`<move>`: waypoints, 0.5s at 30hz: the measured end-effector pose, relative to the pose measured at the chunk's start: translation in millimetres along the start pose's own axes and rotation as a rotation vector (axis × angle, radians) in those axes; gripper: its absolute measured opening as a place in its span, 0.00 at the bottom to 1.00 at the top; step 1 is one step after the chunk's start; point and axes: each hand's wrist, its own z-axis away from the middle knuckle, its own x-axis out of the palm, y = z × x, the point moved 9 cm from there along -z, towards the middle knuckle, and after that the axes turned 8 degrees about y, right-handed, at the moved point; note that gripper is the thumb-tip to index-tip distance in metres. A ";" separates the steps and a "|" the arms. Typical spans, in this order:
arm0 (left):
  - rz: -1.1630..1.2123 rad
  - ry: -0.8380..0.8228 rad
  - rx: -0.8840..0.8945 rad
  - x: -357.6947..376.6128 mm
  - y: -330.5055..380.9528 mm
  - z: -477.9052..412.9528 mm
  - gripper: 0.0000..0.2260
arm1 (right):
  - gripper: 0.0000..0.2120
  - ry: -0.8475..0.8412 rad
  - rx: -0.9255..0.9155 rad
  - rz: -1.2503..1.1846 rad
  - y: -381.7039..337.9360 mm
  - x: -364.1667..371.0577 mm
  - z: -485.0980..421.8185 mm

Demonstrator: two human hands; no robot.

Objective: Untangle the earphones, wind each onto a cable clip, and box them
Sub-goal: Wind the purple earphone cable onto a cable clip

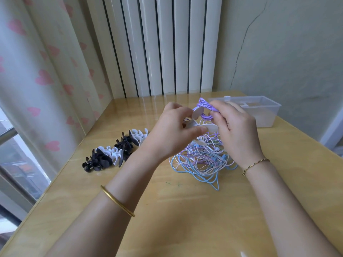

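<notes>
Purple earphones pinched by right hand; left hand grips white clip; clear box contents unclear

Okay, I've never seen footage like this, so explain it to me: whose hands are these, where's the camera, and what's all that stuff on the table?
There is no machine here. A person works with two bare hands, and one camera worn on their head looks forward and down, so you see what they see. The left hand pinches a white clip, while the right hand holds a purple cable coiled at it. On the table below lies a tangle of blue, pink and white earphones. To the left sit spare clips, black and white, in a row. A clear box stands at the far right.
</notes>
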 end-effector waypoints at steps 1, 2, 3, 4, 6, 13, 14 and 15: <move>0.002 -0.002 -0.013 -0.2 -1.5 -1.1 0.17 | 0.12 -0.014 0.020 -0.026 0.5 0.4 -0.3; 0.006 -0.002 -0.025 -0.8 -2.9 -2.3 0.17 | 0.12 -0.027 0.047 -0.060 1.0 0.7 -0.6; 0.007 -0.001 -0.034 -1.9 -3.7 -3.4 0.17 | 0.11 -0.039 0.086 -0.105 1.8 1.0 -0.6; 0.008 0.000 -0.039 -2.9 -4.1 -4.4 0.16 | 0.11 -0.049 0.139 -0.162 3.3 1.2 -0.3; 0.008 -0.004 -0.052 -3.2 -4.5 -5.8 0.15 | 0.12 -0.061 0.230 -0.243 5.6 2.3 0.3; 0.084 -0.001 -0.130 -1.2 -11.8 -9.3 0.08 | 0.13 -0.039 0.309 -0.229 9.9 6.8 1.2; 0.115 0.003 -0.149 -1.7 -12.6 -9.5 0.05 | 0.13 -0.032 0.340 -0.249 11.5 6.9 2.7; 0.144 0.011 -0.165 -2.6 -13.1 -9.5 0.04 | 0.12 -0.016 0.359 -0.262 12.5 6.2 4.2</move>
